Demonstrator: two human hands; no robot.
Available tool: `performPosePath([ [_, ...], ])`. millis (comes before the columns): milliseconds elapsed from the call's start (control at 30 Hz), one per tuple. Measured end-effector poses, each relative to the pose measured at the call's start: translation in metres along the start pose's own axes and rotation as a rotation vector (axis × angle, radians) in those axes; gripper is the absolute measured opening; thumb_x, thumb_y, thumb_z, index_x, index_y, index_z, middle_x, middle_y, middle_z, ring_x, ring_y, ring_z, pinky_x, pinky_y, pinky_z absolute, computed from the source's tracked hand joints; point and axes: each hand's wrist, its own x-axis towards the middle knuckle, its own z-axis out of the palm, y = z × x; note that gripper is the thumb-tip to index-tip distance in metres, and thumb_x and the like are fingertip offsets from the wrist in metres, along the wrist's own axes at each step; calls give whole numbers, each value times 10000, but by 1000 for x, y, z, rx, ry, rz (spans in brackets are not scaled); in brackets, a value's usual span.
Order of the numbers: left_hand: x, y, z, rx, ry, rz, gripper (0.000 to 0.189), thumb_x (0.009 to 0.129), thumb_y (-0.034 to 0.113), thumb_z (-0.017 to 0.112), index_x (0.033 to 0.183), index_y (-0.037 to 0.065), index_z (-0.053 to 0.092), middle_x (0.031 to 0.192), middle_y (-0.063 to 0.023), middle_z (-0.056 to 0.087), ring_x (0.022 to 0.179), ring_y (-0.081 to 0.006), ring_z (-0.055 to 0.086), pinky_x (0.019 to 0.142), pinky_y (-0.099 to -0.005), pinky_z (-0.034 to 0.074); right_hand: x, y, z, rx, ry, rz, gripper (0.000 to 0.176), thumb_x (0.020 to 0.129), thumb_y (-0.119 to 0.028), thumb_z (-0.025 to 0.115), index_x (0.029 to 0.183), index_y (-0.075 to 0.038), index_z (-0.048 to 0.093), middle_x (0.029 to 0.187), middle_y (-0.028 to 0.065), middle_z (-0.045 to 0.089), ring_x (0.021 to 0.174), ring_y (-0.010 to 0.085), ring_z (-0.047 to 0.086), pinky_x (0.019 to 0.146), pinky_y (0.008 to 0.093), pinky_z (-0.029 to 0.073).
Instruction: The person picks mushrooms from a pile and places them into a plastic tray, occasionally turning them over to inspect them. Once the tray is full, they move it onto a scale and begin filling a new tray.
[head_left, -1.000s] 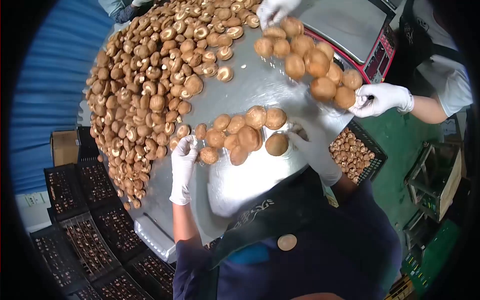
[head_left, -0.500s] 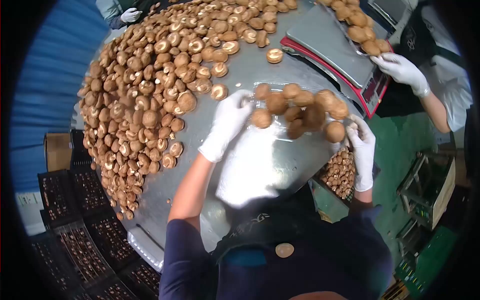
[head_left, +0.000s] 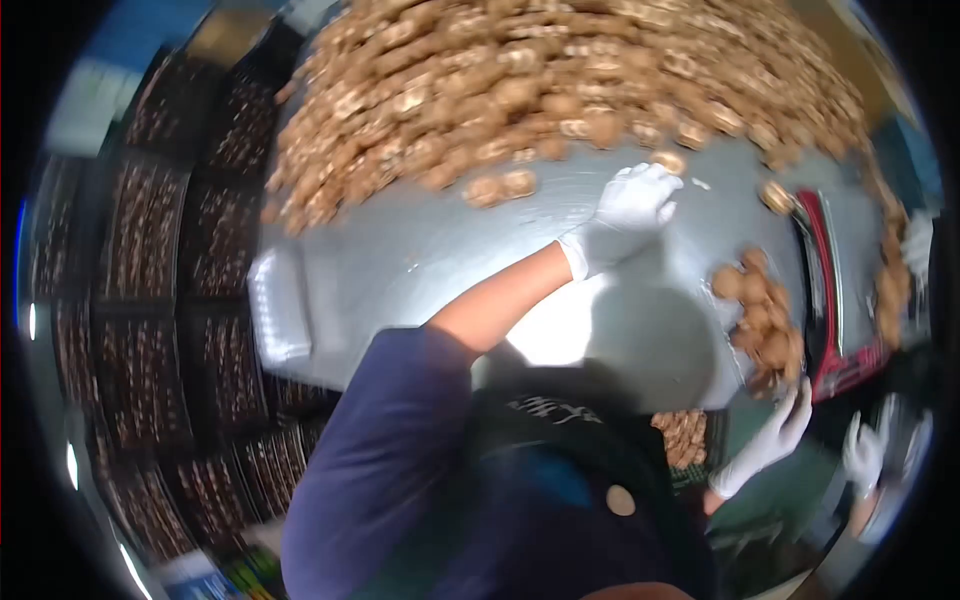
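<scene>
My left hand [head_left: 636,203], in a white glove, is over the metal table with its thumb apart from the fingers. Its fingertips are close to a single shiitake mushroom [head_left: 668,162] lying at the edge of the heap; motion blur hides whether they touch. My right hand [head_left: 775,435], also gloved, is at the near right corner of a clear plastic tray [head_left: 742,365], its fingertips on the rim. Several brown shiitake mushrooms [head_left: 765,320] lie in that tray, which sits at the table's right edge beside the scale.
A large mushroom heap [head_left: 560,90] covers the far side of the table [head_left: 360,270]. A red-edged scale [head_left: 825,290] stands at right. Below the edge is a crate of mushrooms [head_left: 682,440]. Black trays [head_left: 140,230] stack at left. Another person's gloved hand [head_left: 862,455] shows at right.
The view has swung to the right and is blurred. My left hand has left the tray's side and moved towards the loose mushroom. My right hand stays at the tray.
</scene>
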Motion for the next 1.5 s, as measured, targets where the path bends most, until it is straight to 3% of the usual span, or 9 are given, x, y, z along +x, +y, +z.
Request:
performPosePath([
  [200,-178,-70,-244,1172,234,-522,163,766,60,562,919,20,602,861,-173,613,862,-356,589,761,-473,468,-49,-77,95,359,-529,-313,230,920,17,578,1145,58,601,969,117,635,873,184,625,818,302,497],
  [333,-337,-72,-354,1381,133,-1345,150,797,64,582,900,-29,639,817,-194,661,796,-349,662,723,-417,533,-75,-136,135,393,-805,-454,228,887,-9,612,1114,-2,636,948,117,639,834,214,630,771,295,491],
  [500,-378,-77,-374,1231,187,-1362,178,788,86,604,926,25,698,896,-206,692,871,-372,671,776,-434,531,-93,-204,212,392,-1001,-606,231,871,-88,624,1098,-50,646,943,104,625,862,245,620,770,328,486],
  [800,-364,-50,-362,1008,714,-1043,166,788,83,738,903,-13,664,832,-121,674,739,-269,647,659,-370,499,-130,-227,320,-12,-537,-1198,668,724,-368,768,1313,-158,534,1254,97,524,1224,269,463,1000,442,318],
  [933,-306,-4,-297,785,526,-716,106,808,62,715,904,29,685,814,-98,628,747,-261,615,645,-361,496,-107,-221,320,244,-753,-1060,557,778,-298,746,1283,-143,570,1164,90,608,1117,292,534,973,415,368],
  [1067,-292,8,-209,444,-136,-437,223,825,156,683,1032,80,651,933,-98,629,791,-274,622,634,-373,506,-80,-232,309,820,-1264,-60,485,941,-292,608,1307,17,531,1169,53,614,1048,111,572,919,254,450],
  [1300,-162,-40,-258,74,75,-288,222,824,113,668,1037,51,664,1001,-119,673,909,-318,616,781,-397,498,-66,-218,322,918,-1304,44,445,991,-272,525,1316,32,526,1249,77,598,1137,136,551,987,266,418],
  [1400,-104,-138,-246,606,462,-209,262,833,130,663,1071,23,648,1041,-161,663,966,-339,612,865,-421,480,-65,-222,318,1057,-1246,-4,438,1004,-269,487,1304,48,528,1265,90,592,1154,150,549,1009,282,405],
  [1500,-61,-196,-243,815,207,-507,477,775,313,744,1128,8,642,1036,-174,679,967,-340,635,842,-427,499,-62,-225,305,1303,-1222,344,433,1018,-279,438,1293,49,504,1266,151,587,1172,237,561,1022,380,430],
])
